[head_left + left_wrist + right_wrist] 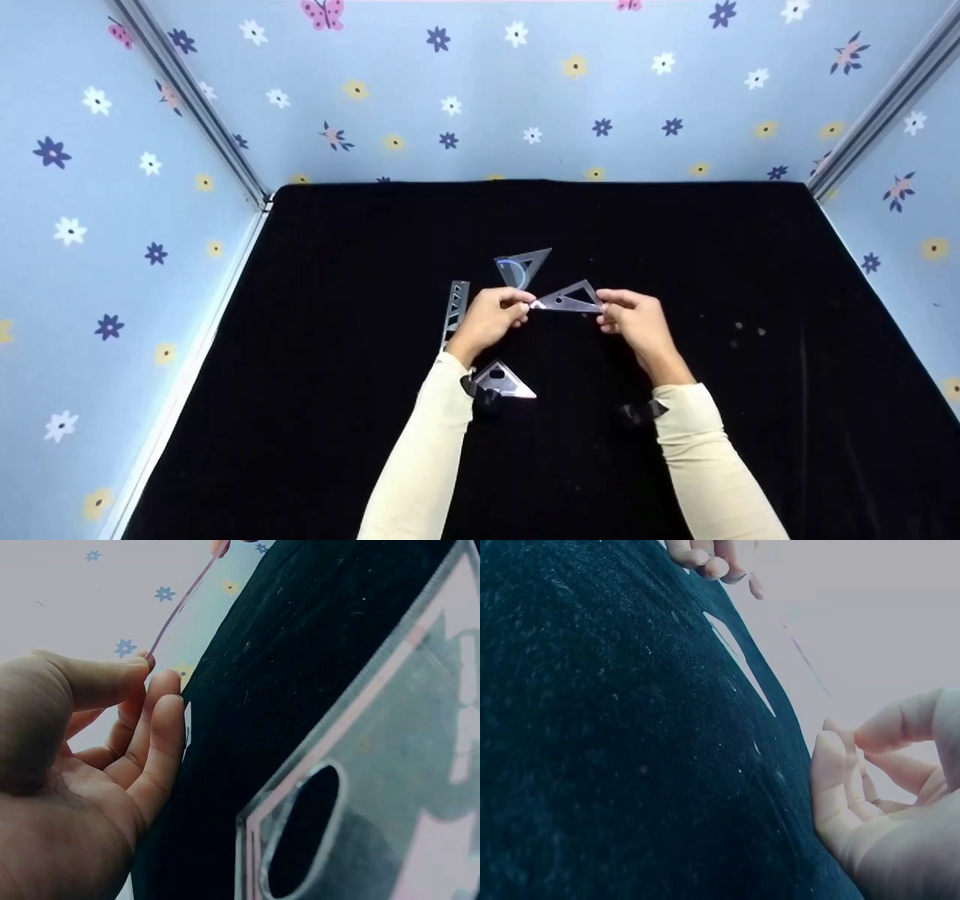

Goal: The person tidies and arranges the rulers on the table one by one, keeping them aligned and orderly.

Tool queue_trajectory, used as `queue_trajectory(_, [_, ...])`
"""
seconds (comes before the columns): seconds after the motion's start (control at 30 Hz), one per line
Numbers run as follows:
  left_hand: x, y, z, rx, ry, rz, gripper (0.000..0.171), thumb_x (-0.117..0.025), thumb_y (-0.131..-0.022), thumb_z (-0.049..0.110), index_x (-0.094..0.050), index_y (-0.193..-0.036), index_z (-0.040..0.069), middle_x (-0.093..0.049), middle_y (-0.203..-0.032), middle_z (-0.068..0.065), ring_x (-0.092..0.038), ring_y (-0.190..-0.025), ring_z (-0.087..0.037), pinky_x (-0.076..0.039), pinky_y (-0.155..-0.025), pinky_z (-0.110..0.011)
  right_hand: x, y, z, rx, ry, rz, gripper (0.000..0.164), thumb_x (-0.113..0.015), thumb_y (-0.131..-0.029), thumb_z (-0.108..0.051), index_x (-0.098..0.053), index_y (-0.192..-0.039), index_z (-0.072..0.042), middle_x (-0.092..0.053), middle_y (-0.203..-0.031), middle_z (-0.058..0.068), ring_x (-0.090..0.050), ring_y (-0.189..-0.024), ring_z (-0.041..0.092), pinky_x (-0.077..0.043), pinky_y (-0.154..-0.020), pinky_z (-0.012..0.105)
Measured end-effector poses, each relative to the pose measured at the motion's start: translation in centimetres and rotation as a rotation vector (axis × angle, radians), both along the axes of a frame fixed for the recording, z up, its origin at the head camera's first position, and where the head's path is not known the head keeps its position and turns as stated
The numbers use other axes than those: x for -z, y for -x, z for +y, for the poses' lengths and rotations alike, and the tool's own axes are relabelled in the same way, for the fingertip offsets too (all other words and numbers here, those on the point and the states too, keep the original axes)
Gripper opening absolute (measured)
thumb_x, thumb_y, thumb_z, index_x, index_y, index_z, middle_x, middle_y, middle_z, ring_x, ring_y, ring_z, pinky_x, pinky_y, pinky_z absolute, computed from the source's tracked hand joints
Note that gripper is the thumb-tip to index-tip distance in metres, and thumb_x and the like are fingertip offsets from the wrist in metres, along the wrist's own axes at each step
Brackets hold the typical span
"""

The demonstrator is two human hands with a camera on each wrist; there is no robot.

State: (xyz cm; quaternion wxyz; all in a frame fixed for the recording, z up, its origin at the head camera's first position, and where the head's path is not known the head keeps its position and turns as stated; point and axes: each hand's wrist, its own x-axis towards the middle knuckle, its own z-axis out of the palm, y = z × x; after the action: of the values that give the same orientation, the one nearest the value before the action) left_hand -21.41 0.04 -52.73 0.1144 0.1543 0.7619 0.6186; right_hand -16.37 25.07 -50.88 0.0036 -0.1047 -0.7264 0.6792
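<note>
Both hands hold a clear set square (564, 303) up between them, one at each end. My left hand (487, 319) pinches its narrow tip between thumb and forefinger. At the wider end, my right hand (637, 322) pinches the short side. From the wrists the set square shows nearly edge-on, as a thin line (184, 604) in the left wrist view. Beneath the left wrist lies another clear triangle (511, 385) with an oval hole, partly hidden by the wrist strap. In the left wrist view this triangle (375, 757) looks large and close.
Behind the left hand lies a clear triangular piece (504, 271) with a blue arc. A clear ruler (454, 300) with triangular cutouts lies left of that hand, its lower end partly covered. Black cloth (360, 300) covers the table, and flower-patterned walls (510, 97) surround it.
</note>
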Motion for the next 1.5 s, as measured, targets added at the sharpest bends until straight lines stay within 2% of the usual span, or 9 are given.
queue_trajectory(0.07, [0.1, -0.2, -0.1, 0.0, 0.01, 0.007, 0.017, -0.064, -0.094, -0.002, -0.074, -0.107, -0.001, -0.071, -0.091, -0.022, -0.062, -0.069, -0.012, -0.055, -0.067, -0.025, -0.4, -0.4, 0.0, -0.016, -0.002, -0.005, 0.034, -0.055, -0.092, 0.007, -0.062, -0.125, 0.012, -0.067, -0.093, 0.017, -0.065, -0.07, 0.014, -0.057, -0.066, 0.026])
queue_trajectory(0.2, [0.3, -0.6, -0.2, -0.001, 0.017, 0.023, 0.016, -0.065, -0.093, 0.0, -0.075, -0.105, 0.0, -0.071, -0.087, -0.016, -0.062, -0.07, -0.013, -0.055, -0.067, -0.027, -0.6, -1.1, 0.1, -0.038, -0.009, -0.014, 0.035, -0.057, -0.093, 0.006, -0.062, -0.127, 0.011, -0.068, -0.091, 0.016, -0.065, -0.07, 0.014, -0.057, -0.066, 0.026])
queue_trajectory(0.43, [-0.1, -1.4, -0.5, 0.045, 0.054, 0.05, 0.015, -0.066, -0.093, 0.0, -0.076, -0.105, 0.002, -0.069, -0.079, -0.006, -0.062, -0.071, -0.015, -0.054, -0.068, -0.027, -0.5, -2.0, 0.5, -0.051, -0.02, -0.007, 0.034, -0.059, -0.093, 0.005, -0.061, -0.126, 0.012, -0.069, -0.09, 0.014, -0.066, -0.07, 0.014, -0.057, -0.065, 0.026])
queue_trajectory(0.67, [-0.6, -2.2, -1.0, 0.059, 0.115, 0.154, 0.018, -0.067, -0.09, 0.001, -0.077, -0.104, 0.006, -0.066, -0.08, 0.001, -0.06, -0.074, -0.009, -0.051, -0.07, -0.025, -0.2, -2.8, 0.6, -0.049, -0.04, 0.015, 0.031, -0.061, -0.091, 0.007, -0.065, -0.121, 0.012, -0.069, -0.089, 0.013, -0.066, -0.07, 0.014, -0.056, -0.064, 0.025])
queue_trajectory(0.8, [-0.6, -2.7, -1.3, 0.06, 0.155, 0.197, 0.019, -0.068, -0.089, 0.003, -0.078, -0.104, 0.009, -0.068, -0.089, 0.001, -0.06, -0.079, -0.01, -0.05, -0.074, -0.026, 0.1, -3.3, 0.7, -0.063, -0.043, 0.019, 0.031, -0.062, -0.09, 0.008, -0.065, -0.12, 0.013, -0.069, -0.088, 0.013, -0.065, -0.07, 0.015, -0.056, -0.063, 0.025])
queue_trajectory(1.07, [-0.4, -3.5, -1.6, 0.078, 0.207, 0.224, 0.017, -0.07, -0.09, 0.008, -0.079, -0.104, 0.012, -0.069, -0.099, 0.003, -0.062, -0.089, -0.011, -0.05, -0.083, -0.029, 0.3, -4.2, 0.8, -0.09, -0.069, 0.013, 0.03, -0.063, -0.09, 0.007, -0.066, -0.119, 0.012, -0.07, -0.088, 0.014, -0.065, -0.071, 0.015, -0.056, -0.064, 0.025])
queue_trajectory(1.23, [-0.4, -4.1, -1.9, 0.08, 0.227, 0.211, 0.017, -0.072, -0.09, 0.01, -0.079, -0.105, 0.015, -0.068, -0.098, 0.007, -0.061, -0.09, -0.01, -0.05, -0.083, -0.028, 0.3, -4.9, 1.0, -0.121, -0.093, 0.012, 0.03, -0.066, -0.09, 0.004, -0.066, -0.119, 0.011, -0.069, -0.086, 0.013, -0.066, -0.072, 0.015, -0.056, -0.064, 0.026])
queue_trajectory(1.5, [-0.5, -4.9, -2.2, 0.048, 0.226, 0.239, 0.015, -0.073, -0.09, 0.012, -0.08, -0.102, 0.017, -0.068, -0.095, 0.009, -0.06, -0.087, -0.01, -0.049, -0.081, -0.029, 0.2, -5.5, 1.0, -0.158, -0.129, 0.03, 0.029, -0.068, -0.09, 0.002, -0.067, -0.118, 0.01, -0.069, -0.084, 0.014, -0.067, -0.074, 0.017, -0.056, -0.065, 0.027])
